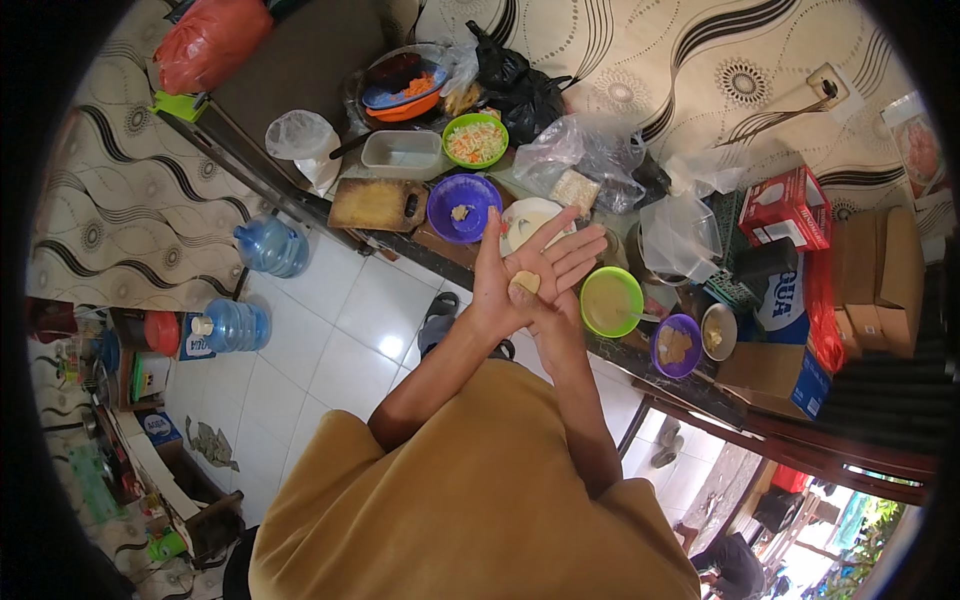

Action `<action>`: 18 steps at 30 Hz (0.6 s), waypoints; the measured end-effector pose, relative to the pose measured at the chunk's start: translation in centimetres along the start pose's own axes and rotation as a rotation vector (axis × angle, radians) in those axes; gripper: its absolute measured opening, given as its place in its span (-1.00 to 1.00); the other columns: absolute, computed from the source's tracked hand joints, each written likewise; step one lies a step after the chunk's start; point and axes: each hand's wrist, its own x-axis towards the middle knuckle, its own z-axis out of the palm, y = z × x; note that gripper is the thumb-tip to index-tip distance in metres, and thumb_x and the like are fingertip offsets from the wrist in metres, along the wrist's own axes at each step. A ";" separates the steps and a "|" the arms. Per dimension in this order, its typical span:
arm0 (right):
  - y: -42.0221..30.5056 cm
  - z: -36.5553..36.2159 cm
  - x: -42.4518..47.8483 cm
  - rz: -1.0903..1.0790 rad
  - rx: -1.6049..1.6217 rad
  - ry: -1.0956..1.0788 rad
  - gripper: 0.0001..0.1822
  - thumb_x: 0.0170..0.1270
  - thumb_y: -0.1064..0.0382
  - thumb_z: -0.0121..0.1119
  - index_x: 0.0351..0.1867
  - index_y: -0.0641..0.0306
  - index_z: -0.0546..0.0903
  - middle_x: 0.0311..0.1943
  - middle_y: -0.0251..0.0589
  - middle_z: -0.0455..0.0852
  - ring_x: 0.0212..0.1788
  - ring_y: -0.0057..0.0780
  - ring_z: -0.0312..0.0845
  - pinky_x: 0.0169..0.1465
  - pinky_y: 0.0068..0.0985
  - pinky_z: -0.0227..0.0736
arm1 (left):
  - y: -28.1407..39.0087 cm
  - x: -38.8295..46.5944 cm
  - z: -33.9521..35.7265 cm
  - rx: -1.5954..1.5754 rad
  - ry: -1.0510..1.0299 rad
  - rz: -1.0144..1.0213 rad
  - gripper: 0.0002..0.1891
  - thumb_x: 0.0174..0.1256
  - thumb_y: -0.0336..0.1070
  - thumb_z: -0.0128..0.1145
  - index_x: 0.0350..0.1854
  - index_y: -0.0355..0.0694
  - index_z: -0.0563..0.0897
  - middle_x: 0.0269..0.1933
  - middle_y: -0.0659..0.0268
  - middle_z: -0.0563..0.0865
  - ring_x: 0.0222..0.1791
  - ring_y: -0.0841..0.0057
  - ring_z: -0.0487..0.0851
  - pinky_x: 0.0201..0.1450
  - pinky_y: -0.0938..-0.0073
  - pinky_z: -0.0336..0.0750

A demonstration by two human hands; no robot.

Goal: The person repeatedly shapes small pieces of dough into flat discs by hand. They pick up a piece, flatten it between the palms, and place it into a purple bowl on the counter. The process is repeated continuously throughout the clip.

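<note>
My left hand (517, 274) is palm up with its fingers spread, and a small flattened piece of pale dough (526, 281) lies on the palm. The thumb of my right hand (551, 315) rests at the dough's lower edge; its other fingers are hidden behind the left hand. Beyond them on the counter are a purple bowl (484, 189) with a pale lump inside, and a white plate (517, 217) partly covered by the fingers. To the right stand a green bowl (634, 281) of beige liquid with a spoon, a smaller purple bowl (697, 352) with tan contents, and a whitish bowl (730, 319) with yellowish pieces.
Along the counter are a wooden cutting board (371, 204), a clear plastic container (401, 154), a green bowl of shredded vegetables (475, 141), plastic bags (592, 150) and cardboard boxes (892, 277). Large blue water bottles (274, 246) stand on the tiled floor. A person (731, 566) is outside, lower right.
</note>
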 end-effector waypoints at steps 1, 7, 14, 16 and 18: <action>0.2 -0.2 0.1 0.026 0.039 0.010 -0.37 0.35 0.40 0.26 0.41 0.41 0.31 0.25 -0.18 0.51 0.29 -0.45 0.47 0.29 -0.43 0.46 | 0.0 -0.1 -0.2 -0.012 -0.008 -0.013 0.03 0.33 0.57 -0.21 0.59 -0.22 0.10 0.50 -0.19 0.24 0.52 0.02 0.23 0.60 0.11 0.07; 1.4 -0.8 -0.1 0.121 0.095 0.053 -0.24 0.31 0.32 0.35 0.48 0.20 0.21 0.30 -0.21 0.45 0.31 -0.39 0.45 0.27 -0.40 0.48 | 0.1 -1.0 -3.4 -0.349 -0.073 -0.076 -0.09 0.42 0.44 -0.14 0.56 -0.21 0.18 0.47 0.00 0.39 0.30 0.12 0.57 0.38 0.18 0.45; 1.2 -0.6 -0.1 0.117 0.175 0.052 -0.29 0.35 0.22 0.32 0.45 0.28 0.25 0.27 -0.21 0.50 0.21 -0.46 0.50 0.17 -0.46 0.50 | -0.6 -0.7 -1.9 -0.078 0.054 0.027 -0.03 0.34 0.50 -0.11 0.52 -0.27 0.23 0.48 -0.04 0.34 0.54 0.11 0.23 0.57 0.04 0.14; 2.0 -0.8 0.3 0.062 0.132 0.021 -0.30 0.38 0.21 0.31 0.45 0.30 0.25 0.27 -0.22 0.50 0.21 -0.47 0.50 0.16 -0.47 0.50 | -0.5 -0.9 -1.8 -0.011 0.037 -0.015 -0.01 0.34 0.51 -0.11 0.52 -0.32 0.22 0.49 -0.08 0.32 0.55 0.10 0.21 0.58 0.05 0.12; 1.8 -1.0 0.4 0.055 0.083 -0.027 -0.26 0.42 0.19 0.27 0.52 0.15 0.17 0.34 -0.23 0.42 0.29 -0.44 0.46 0.18 -0.40 0.53 | -0.5 -1.0 -2.1 -0.091 -0.011 -0.042 0.02 0.34 0.51 -0.13 0.52 -0.36 0.20 0.50 -0.11 0.29 0.56 0.08 0.18 0.59 0.05 0.09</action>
